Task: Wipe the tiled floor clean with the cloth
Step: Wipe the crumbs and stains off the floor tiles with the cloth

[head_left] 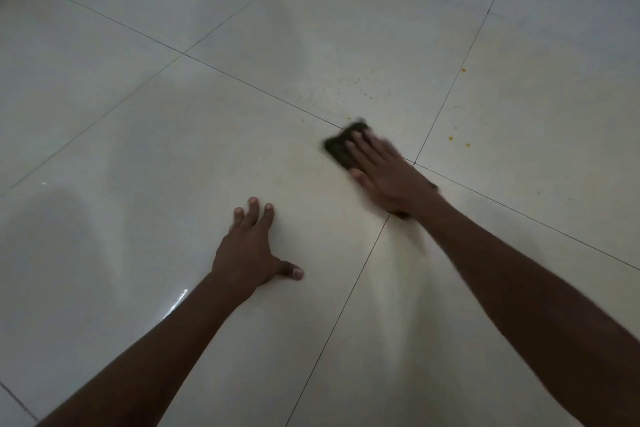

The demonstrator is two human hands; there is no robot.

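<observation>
- Left hand (249, 246) lies nearest, fingers spread wide, planted on the tiled floor (138, 156).
- Right hand (384, 173), somewhat blurred, presses flat with straight fingers on the dark cloth (341, 146) by a grout junction.
- Beyond, orange specks (450, 138) and what seems fine grit (346, 87).

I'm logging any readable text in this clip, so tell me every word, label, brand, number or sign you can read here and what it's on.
None: no readable text appears anywhere in this view.
The dark cloth under the right hand is motion-blurred and shows no label or print.
The pale floor tiles carry only grout lines, small yellow specks and fine dark speckles, no writing.
The left hand rests flat on bare tile.
</observation>
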